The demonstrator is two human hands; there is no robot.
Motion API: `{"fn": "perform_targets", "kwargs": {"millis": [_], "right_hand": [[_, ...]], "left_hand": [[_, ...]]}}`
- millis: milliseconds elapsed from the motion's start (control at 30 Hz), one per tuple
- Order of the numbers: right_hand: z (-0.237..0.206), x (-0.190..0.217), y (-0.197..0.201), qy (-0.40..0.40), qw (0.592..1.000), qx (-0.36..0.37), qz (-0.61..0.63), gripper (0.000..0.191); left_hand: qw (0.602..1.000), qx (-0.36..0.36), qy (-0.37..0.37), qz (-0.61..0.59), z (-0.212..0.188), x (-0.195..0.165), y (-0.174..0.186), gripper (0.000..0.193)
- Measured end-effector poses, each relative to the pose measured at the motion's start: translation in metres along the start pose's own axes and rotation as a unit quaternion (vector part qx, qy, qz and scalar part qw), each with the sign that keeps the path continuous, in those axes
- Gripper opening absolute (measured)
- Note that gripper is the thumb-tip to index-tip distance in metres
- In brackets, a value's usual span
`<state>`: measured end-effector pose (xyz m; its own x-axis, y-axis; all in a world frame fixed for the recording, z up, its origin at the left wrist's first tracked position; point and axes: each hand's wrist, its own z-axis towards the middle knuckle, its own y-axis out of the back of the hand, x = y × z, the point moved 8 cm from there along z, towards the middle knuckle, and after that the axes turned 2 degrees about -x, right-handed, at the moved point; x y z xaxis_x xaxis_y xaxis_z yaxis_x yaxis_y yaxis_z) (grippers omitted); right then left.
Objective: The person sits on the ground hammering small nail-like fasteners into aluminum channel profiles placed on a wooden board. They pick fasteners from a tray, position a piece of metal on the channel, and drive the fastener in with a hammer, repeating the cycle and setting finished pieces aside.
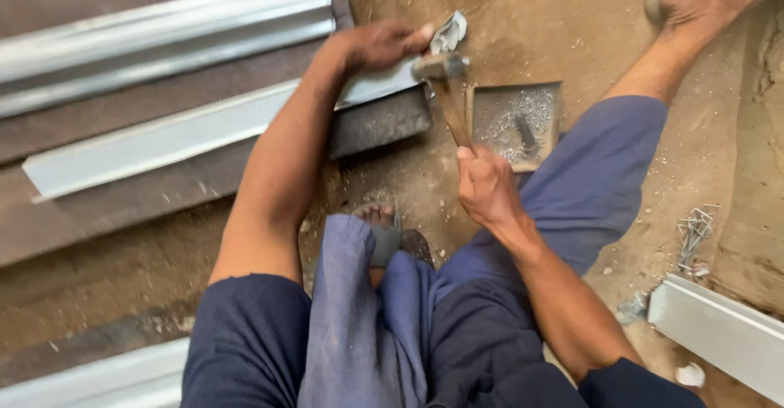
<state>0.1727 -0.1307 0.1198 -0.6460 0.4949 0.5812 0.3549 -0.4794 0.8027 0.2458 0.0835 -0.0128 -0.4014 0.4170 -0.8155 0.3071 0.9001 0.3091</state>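
- Because it is thin folded sheet metal, the pale grey metal channel (204,134) looks light and springy along its length, stiff only across its folds; I judge it would flex and rattle unless pinned close to the spot being worked, and its cut end is probably sharp, so the flat top face is the safer place to press.
- That channel lies slantwise on the dirt floor (531,16), its near end resting on a dark steel block (380,122).
- Pressing down on that end, the left hand (384,44) has its fingers curled over the metal; at its fingertips sits a crumpled bright scrap of sheet (449,32), touching or just beside them.
- Closed tight around the lower end of the wooden handle, the right hand (486,183) grips a hammer (445,81); its steel head sits right at the channel's end, above the block.
- By the look of it the hammer is head-heavy with a smooth, worn handle, so a low grip gives swing while a higher one gives control.
- Just right of the hammer stands a shallow square tray (482,102) holding small silvery fasteners, too small to identify.
- More ribbed metal sections (163,28) lie at upper left, another pale profile (723,330) at lower right, with loose bent wire pieces (694,228) near it.
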Motion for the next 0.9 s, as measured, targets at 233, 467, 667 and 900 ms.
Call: {"fn": "perform_targets", "kwargs": {"millis": [233, 467, 667, 900], "right_hand": [[-0.02, -0.017, -0.02, -0.254, 0.729, 0.144, 0.619, 0.049], [-0.021, -0.014, 0.03, -0.062, 0.908, -0.136, 0.391, 0.033], [-0.003, -0.051, -0.034, -0.154, 0.973, 0.062, 0.162, 0.043], [-0.033, -0.019, 0.055, -0.028, 0.793, -0.102, 0.6, 0.053]], "left_hand": [[1.0, 0.0, 0.015, -0.025, -0.002, 0.009, -0.001, 0.07], [0.998, 0.008, -0.047, -0.052, -0.003, 0.001, -0.001, 0.066], [0.999, -0.028, -0.002, -0.018, -0.008, 0.002, 0.01, 0.062], [0.999, -0.026, 0.019, -0.01, -0.009, 0.009, 0.002, 0.065]]}}
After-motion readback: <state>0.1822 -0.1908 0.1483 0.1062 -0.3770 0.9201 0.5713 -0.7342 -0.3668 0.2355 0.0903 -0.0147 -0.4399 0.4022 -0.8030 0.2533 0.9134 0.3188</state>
